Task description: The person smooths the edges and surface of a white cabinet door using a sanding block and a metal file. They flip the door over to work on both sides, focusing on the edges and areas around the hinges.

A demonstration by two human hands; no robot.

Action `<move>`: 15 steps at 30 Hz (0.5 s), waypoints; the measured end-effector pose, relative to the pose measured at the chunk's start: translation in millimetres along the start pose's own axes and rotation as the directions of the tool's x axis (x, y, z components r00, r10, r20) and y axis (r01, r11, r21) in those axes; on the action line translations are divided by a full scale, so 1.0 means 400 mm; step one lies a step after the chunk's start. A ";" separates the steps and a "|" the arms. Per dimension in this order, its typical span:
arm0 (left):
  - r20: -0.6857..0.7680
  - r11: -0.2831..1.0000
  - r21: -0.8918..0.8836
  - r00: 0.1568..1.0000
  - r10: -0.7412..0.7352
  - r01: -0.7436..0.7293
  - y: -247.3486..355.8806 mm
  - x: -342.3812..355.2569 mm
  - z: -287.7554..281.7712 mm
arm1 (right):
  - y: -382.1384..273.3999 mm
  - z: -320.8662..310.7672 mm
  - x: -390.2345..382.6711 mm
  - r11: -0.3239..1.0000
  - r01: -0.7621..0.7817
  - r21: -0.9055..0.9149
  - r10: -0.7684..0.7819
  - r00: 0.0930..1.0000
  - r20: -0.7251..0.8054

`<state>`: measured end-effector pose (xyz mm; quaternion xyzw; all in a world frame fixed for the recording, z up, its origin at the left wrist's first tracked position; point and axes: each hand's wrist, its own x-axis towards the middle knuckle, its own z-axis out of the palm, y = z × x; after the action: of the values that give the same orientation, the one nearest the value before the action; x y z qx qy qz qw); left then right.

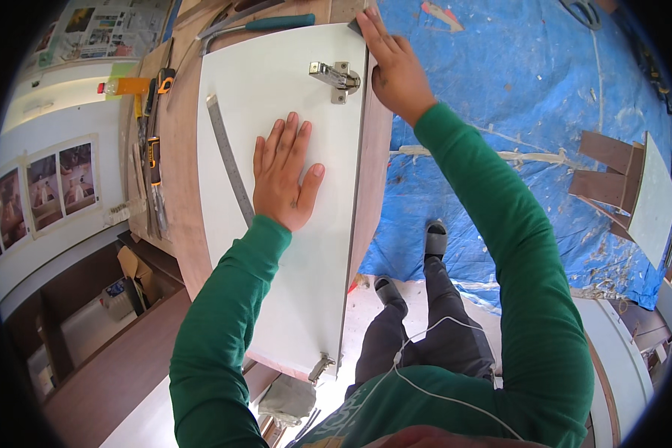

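Observation:
A white cabinet door [306,276] lies flat on the wooden workbench [183,157]. My left hand [287,175] rests palm down on the door, fingers stretched out. Beside it lies a steel ruler [228,153]. At the door's far right corner is my right hand [396,71], its fingers together against a small dark grey piece [356,28] at the edge. Most of that piece is hidden, so its kind cannot be made out. A metal hinge [340,81] is mounted near this hand; another hinge [322,367] sits at the near end.
A hammer with a teal handle [280,22] lies beyond the door. Along the bench's left side are a tape measure [166,79], an orange bottle [125,86] and several hand tools. Blue tarp [485,89] covers the floor at right, where a panel assembly [627,179] stands.

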<state>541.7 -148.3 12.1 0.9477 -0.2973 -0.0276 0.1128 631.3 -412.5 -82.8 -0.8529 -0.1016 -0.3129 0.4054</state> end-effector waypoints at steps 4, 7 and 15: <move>0.013 1.000 0.007 1.000 -0.011 0.011 0.000 -0.007 -0.006 | -0.103 -0.030 -0.127 0.998 0.024 0.061 -0.030 0.996 0.089; 0.011 1.000 0.008 1.000 -0.012 0.012 0.002 -0.004 -0.007 | -0.114 -0.044 -0.134 1.000 0.011 0.017 -0.014 0.985 0.172; -0.006 1.000 0.024 1.000 -0.013 0.013 -0.021 0.013 -0.005 | -0.104 -0.021 -0.110 0.997 0.023 0.067 -0.034 0.984 0.176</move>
<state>550.7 -144.1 12.4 0.9509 -0.2912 -0.0218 0.1020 575.3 -388.2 -79.8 -0.8622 -0.1594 -0.2381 0.4177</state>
